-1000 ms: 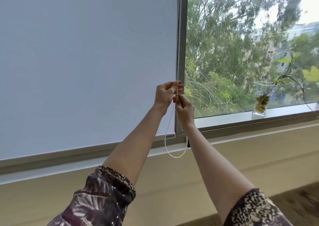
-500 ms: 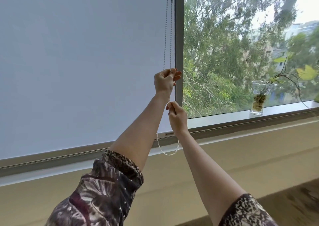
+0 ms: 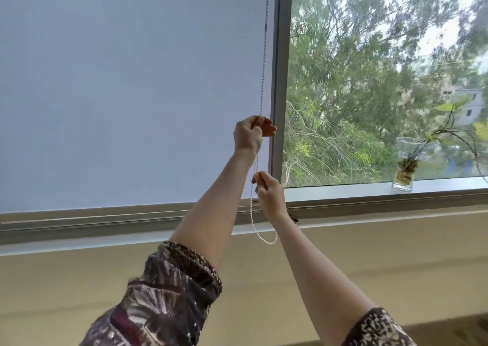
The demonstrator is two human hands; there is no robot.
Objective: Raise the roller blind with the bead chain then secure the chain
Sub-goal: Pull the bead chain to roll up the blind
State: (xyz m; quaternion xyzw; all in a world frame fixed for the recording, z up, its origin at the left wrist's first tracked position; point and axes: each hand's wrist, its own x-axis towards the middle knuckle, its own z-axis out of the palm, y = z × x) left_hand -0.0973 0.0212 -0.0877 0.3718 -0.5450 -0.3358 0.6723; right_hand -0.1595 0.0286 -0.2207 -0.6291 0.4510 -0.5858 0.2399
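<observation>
A pale grey roller blind (image 3: 132, 86) covers the left window pane down to just above the sill. Its bead chain (image 3: 264, 62) hangs along the blind's right edge, beside the grey window post (image 3: 282, 68), and ends in a white loop (image 3: 266, 240) below the sill. My left hand (image 3: 249, 135) is raised and pinches the chain at mid height. My right hand (image 3: 269, 192) is lower, near the blind's bottom corner, with its fingers closed on the chain.
The right pane (image 3: 369, 81) is uncovered and shows trees. A glass vase (image 3: 405, 166) with a plant cutting stands on the sill (image 3: 343, 187) at the right. A beige wall (image 3: 369, 266) runs below the window frame.
My left hand has climbed up the chain and my right hand has dropped lower, so the hands are apart now. The blind's bottom edge looks about the same height.
</observation>
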